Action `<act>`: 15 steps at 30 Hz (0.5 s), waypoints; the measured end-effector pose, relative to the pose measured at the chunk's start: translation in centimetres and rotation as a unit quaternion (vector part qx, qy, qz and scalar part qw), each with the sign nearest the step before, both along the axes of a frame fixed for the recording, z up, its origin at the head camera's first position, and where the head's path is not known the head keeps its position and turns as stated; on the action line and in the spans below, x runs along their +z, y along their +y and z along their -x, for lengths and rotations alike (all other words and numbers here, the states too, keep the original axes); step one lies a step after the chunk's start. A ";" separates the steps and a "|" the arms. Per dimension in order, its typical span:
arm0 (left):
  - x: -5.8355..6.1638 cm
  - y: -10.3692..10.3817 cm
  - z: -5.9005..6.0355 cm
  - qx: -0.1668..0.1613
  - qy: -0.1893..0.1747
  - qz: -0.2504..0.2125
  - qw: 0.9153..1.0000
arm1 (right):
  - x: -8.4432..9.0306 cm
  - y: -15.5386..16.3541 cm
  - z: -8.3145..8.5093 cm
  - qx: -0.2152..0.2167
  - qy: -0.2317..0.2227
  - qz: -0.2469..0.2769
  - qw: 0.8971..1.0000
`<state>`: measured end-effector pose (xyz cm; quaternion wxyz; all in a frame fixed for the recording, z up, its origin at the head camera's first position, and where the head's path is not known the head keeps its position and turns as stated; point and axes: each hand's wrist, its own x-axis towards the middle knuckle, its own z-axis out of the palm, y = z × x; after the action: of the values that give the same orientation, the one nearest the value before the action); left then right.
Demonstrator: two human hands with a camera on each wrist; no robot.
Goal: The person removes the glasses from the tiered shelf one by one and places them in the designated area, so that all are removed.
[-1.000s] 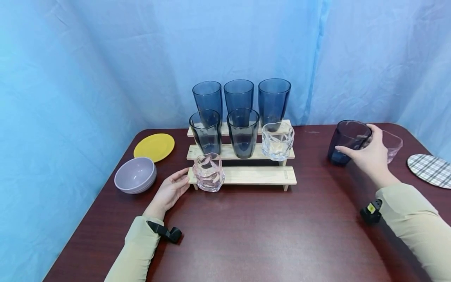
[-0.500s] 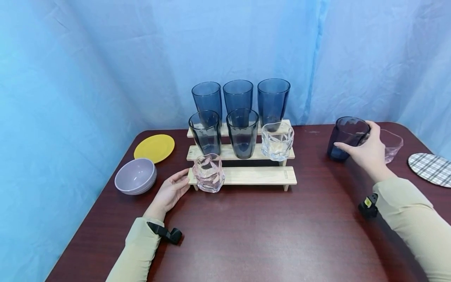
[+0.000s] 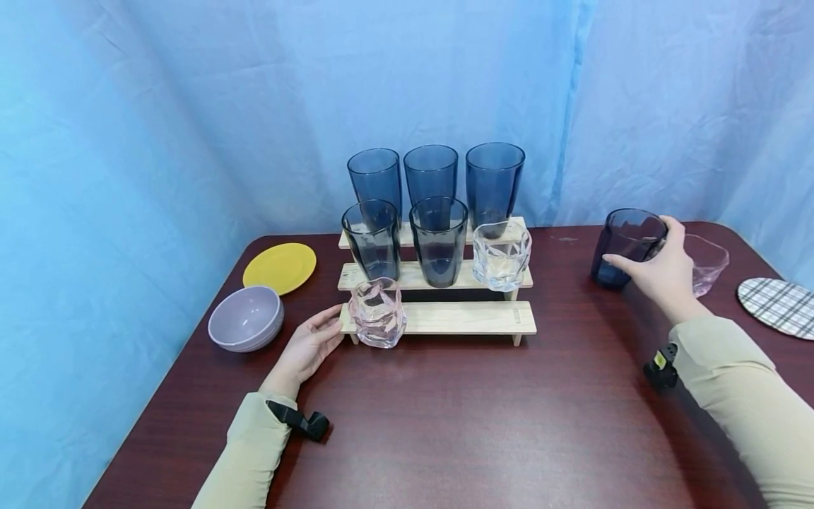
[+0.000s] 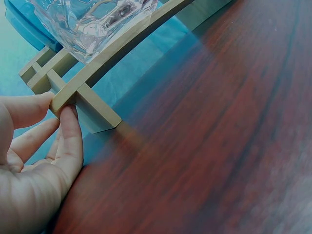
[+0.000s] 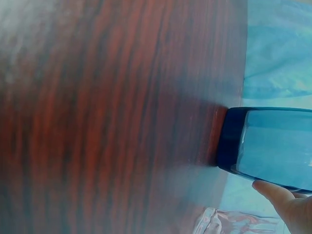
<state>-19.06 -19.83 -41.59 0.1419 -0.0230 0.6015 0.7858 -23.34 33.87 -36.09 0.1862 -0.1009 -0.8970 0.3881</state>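
Observation:
At the table's right side my right hand [image 3: 666, 272] grips a dark blue glass tumbler [image 3: 613, 247], thumb on the near side and fingers round the far side. In the right wrist view the tumbler [image 5: 278, 146] has its thick base at the tabletop, seemingly touching it. My left hand [image 3: 309, 346] pinches the left end of the lowest step of a wooden tiered stand [image 3: 467, 318]. The left wrist view shows the thumb on the end of that board and fingers beneath. A faceted pinkish glass [image 3: 378, 314] sits on this step, beside the left fingers.
Three tall blue tumblers [image 3: 496, 184] fill the top step. Two greyish ones [image 3: 439, 244] and a clear faceted glass [image 3: 502, 258] occupy the middle. A pinkish glass [image 3: 711, 261] stands behind my right hand, near a checked mat [image 3: 779, 306]. Leftward are a lilac bowl [image 3: 246, 318] and yellow plate [image 3: 280, 267].
My right hand and the tumbler it holds have shifted slightly towards the back of the table. The left hand and the stand have stayed in place.

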 end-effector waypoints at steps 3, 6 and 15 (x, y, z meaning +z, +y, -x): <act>0.0 0.0 0.0 -0.001 0.000 -0.001 1.000 | 0.0 0.1 0.1 -0.001 -0.002 -0.002 1.000; 0.0 0.0 0.0 -0.003 0.001 -0.005 1.000 | 0.1 0.1 0.1 -0.001 -0.009 -0.002 1.000; 0.0 0.0 0.0 -0.001 -0.003 -0.002 1.000 | 0.3 0.3 0.2 0.003 -0.015 0.000 1.000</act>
<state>-19.10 -19.81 -41.55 0.1444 -0.0247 0.5992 0.7871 -23.59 34.13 -35.76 0.1711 -0.1037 -0.8999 0.3875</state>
